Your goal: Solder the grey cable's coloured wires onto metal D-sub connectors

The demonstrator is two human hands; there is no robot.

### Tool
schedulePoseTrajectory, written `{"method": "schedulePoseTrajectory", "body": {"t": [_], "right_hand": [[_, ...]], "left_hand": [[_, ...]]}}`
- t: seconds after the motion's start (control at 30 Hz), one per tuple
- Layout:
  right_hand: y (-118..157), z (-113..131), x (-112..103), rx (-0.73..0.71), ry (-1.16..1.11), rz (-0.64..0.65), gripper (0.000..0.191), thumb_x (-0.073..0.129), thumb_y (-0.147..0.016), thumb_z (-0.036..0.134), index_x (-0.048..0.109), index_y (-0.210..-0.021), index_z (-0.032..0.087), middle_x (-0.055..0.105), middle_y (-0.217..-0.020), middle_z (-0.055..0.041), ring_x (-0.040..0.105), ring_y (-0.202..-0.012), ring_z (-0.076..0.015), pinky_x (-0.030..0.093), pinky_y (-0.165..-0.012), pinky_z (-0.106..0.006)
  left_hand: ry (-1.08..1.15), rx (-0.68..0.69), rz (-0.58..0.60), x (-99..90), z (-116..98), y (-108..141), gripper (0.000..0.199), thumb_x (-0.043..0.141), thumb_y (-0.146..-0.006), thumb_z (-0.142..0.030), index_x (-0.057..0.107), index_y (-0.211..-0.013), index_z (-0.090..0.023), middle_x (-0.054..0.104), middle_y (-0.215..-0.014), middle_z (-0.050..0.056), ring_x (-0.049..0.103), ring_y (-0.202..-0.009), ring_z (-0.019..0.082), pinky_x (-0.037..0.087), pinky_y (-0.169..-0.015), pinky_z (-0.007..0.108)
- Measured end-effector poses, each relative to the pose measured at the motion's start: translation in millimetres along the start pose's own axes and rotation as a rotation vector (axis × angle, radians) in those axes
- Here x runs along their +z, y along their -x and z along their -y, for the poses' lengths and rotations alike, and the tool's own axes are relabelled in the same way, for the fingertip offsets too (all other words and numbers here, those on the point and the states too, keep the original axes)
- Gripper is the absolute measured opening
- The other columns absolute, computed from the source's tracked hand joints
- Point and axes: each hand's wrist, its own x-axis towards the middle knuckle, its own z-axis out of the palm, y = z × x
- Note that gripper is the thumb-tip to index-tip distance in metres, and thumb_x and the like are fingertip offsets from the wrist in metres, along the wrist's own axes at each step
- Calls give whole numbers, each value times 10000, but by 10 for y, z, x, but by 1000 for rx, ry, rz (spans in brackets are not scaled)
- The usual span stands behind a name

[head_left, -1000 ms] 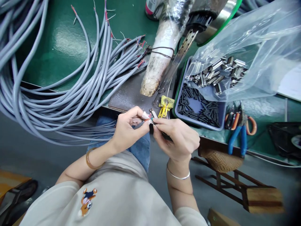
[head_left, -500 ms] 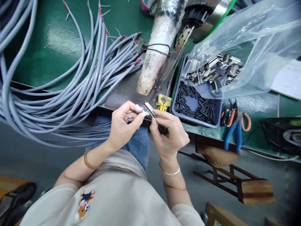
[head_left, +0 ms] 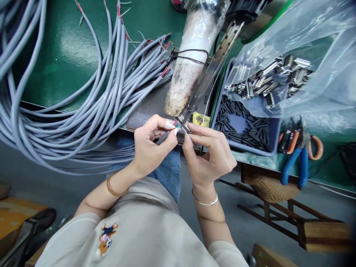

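Observation:
Between thumb and fingers, my left hand (head_left: 151, 146) pinches a grey cable (head_left: 162, 138) whose thin coloured wires fan out at its end. White wrapping covers two of its fingertips. My right hand (head_left: 213, 152) is closed on one end of a small metal multi-pin connector (head_left: 184, 128). The wire ends meet the connector's pin side; which wires are joined I cannot make out. Just above it is the tip of a soldering iron (head_left: 222, 46), which slants down from the upper right. Whether tip and pins touch is unclear.
A bundle of grey cables (head_left: 111, 89) fills the left. A plastic-wrapped white tube (head_left: 190, 70) stands beside the iron. A yellow sponge (head_left: 200, 119) lies near a blue tray (head_left: 275, 139) of black sleeves (head_left: 236, 139) and bagged connectors (head_left: 267, 81). Blue-handled pliers (head_left: 296, 163) are to the right.
Both hands have brought the connector up under the iron's tip. More of the grey cable now shows by my left hand. The whole view has shifted, with bench items appearing further right.

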Motion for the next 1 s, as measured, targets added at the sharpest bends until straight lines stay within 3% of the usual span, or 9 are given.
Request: {"method": "schedulePoseTrajectory", "body": {"t": [0.23,0.4,0.63,0.87,1.0], "right_hand": [[27,0,-16,11,-8,5,184,741,-863,101,623,-886,240,807,-1035,-21,783,-883,-177,641,-796,-327],[16,-20,-15,15,-15,16,185,741,-863,89,637,-897,238,808,-1010,-13,785,-883,-175,642,-795,-323],[-16,18,-23,11,7,7,195,753,-852,87,650,-904,245,809,-1023,-15,785,-896,-183,648,-795,-332],[37,11,-33,54,-47,33,186,734,-860,93,613,-877,232,807,-1001,-17,775,-831,-153,625,-750,-281],[16,11,-24,44,-25,25,183,747,-859,105,623,-868,239,808,-978,-5,778,-833,-162,627,-747,-289]], "left_hand": [[-1,-42,35,-41,-15,-13,188,810,-783,-252,646,-764,-164,720,-807,8,681,-669,75,554,-629,157],[-23,18,51,-50,15,-16,111,754,-810,-185,653,-770,-162,714,-801,3,663,-660,65,540,-625,147],[-56,50,56,-60,-23,-24,153,766,-827,-257,649,-780,-169,711,-801,7,624,-624,66,519,-592,164],[116,-129,78,-63,43,9,310,801,-835,-415,597,-809,-182,671,-762,-16,522,-478,32,444,-470,169],[107,-148,68,-42,33,10,349,799,-834,-463,591,-819,-183,688,-785,-7,510,-490,31,441,-478,171]]}}
